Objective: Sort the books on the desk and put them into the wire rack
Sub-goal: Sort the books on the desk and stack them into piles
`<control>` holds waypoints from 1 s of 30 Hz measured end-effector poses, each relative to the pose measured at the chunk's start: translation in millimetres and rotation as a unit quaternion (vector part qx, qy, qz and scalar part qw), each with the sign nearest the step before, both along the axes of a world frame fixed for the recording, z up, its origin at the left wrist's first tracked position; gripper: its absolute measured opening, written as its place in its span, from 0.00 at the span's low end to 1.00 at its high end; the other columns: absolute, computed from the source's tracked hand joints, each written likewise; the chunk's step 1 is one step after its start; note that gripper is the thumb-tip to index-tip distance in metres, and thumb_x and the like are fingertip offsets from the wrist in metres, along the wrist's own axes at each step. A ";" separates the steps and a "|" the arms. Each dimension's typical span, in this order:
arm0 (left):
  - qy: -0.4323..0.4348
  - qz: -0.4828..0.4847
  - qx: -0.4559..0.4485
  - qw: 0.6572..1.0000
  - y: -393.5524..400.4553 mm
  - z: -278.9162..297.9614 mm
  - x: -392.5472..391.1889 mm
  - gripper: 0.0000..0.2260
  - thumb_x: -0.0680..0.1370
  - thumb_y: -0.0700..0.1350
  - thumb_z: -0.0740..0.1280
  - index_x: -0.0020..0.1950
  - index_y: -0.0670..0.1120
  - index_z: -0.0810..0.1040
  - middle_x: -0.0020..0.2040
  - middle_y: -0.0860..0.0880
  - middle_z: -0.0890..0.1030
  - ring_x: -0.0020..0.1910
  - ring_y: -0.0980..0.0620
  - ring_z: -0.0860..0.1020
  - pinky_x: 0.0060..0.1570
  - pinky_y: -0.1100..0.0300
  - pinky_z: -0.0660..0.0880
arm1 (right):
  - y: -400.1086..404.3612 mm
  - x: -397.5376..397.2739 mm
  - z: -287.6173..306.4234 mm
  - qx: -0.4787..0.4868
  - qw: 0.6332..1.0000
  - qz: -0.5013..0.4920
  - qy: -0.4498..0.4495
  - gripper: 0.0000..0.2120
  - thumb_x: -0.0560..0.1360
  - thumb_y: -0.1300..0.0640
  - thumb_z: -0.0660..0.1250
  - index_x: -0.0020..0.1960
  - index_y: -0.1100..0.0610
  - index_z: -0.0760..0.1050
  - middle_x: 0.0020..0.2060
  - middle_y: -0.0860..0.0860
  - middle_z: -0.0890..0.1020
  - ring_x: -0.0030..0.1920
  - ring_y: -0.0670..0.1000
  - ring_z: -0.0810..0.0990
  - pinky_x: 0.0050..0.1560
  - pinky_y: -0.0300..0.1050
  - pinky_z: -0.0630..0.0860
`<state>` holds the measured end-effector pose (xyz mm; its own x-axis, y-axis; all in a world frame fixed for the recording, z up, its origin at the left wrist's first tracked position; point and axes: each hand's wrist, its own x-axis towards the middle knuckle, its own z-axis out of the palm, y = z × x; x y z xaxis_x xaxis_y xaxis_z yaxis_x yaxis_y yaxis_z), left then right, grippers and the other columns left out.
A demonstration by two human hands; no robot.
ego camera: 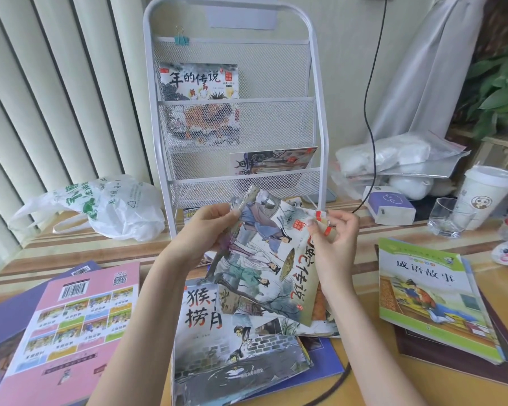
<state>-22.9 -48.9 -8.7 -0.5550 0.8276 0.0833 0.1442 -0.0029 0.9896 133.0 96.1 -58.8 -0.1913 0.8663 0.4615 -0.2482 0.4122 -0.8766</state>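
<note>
At the far left of the desk (355, 373) a pink book (71, 320) lies back cover up on a purple one, with a white plastic bag (100, 209) behind it by the blinds. Your left hand (208, 230) pinches the upper left edge of a thin picture book (264, 259), fingers curled round it; the book hangs tilted in the air between both hands, cover facing you. Beneath it a grey-toned picture book (232, 347) tops a loose pile on the desk. Straight ahead stands the wire rack (235, 118), one book already in its middle pocket and another lying sideways in a lower one. Your right hand (335, 241) grips the book's upper right corner between thumb and fingertips. Farther right, a green-bordered book (431, 297) rests on its own stack, near a glass (449, 215) and a paper cup (484, 194).

The step in hand looks like carrying one sorted book to the rack. The next move calls for lifting it forward, squaring it upright, and dropping its lower edge into a pocket behind the mesh front.
</note>
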 end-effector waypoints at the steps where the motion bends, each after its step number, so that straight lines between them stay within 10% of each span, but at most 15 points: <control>1: -0.005 0.017 0.004 1.000 1.4 -1.3 -1.5 0.09 0.79 0.42 0.65 0.39 0.45 0.73 0.26 0.50 0.68 0.18 0.57 0.65 0.19 0.70 0.62 | 2.5 -0.3 -2.2 -0.014 1.000 -0.001 0.001 0.19 0.71 0.63 0.72 0.50 0.47 0.65 0.49 0.47 0.76 0.50 0.39 0.76 0.53 0.34 0.71; 9: -0.062 0.085 0.066 0.992 7.3 -6.1 -1.0 0.05 0.69 0.42 0.73 0.37 0.44 0.78 0.27 0.46 0.77 0.20 0.53 0.69 0.20 0.69 0.63 | 7.6 4.3 -0.4 -0.122 0.990 -0.020 -0.068 0.23 0.70 0.52 0.74 0.59 0.56 0.67 0.48 0.46 0.76 0.42 0.38 0.75 0.34 0.29 0.69; 19: -0.083 0.095 0.107 0.986 3.7 -3.2 -1.3 0.14 0.76 0.55 0.67 0.38 0.46 0.82 0.35 0.40 0.79 0.32 0.48 0.75 0.33 0.59 0.73 | 6.2 6.3 -2.1 -0.068 0.995 0.031 -0.068 0.07 0.76 0.52 0.66 0.51 0.54 0.74 0.45 0.50 0.81 0.43 0.46 0.78 0.42 0.37 0.73; 30: -0.093 0.119 0.220 0.964 -15.1 1.6 -14.4 0.14 0.79 0.36 0.62 0.59 0.53 0.76 0.32 0.50 0.82 0.24 0.58 0.77 0.20 0.66 0.73 | 5.7 19.6 -2.3 -0.053 0.998 0.025 -0.022 0.11 0.76 0.60 0.66 0.42 0.45 0.71 0.39 0.40 0.77 0.36 0.31 0.76 0.36 0.22 0.69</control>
<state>-37.3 -64.0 -7.2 -0.7637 0.5832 0.2770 0.0117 -0.4166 0.9090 152.6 101.9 -61.0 -0.2532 0.8989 0.3575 -0.2269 0.3041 -0.9252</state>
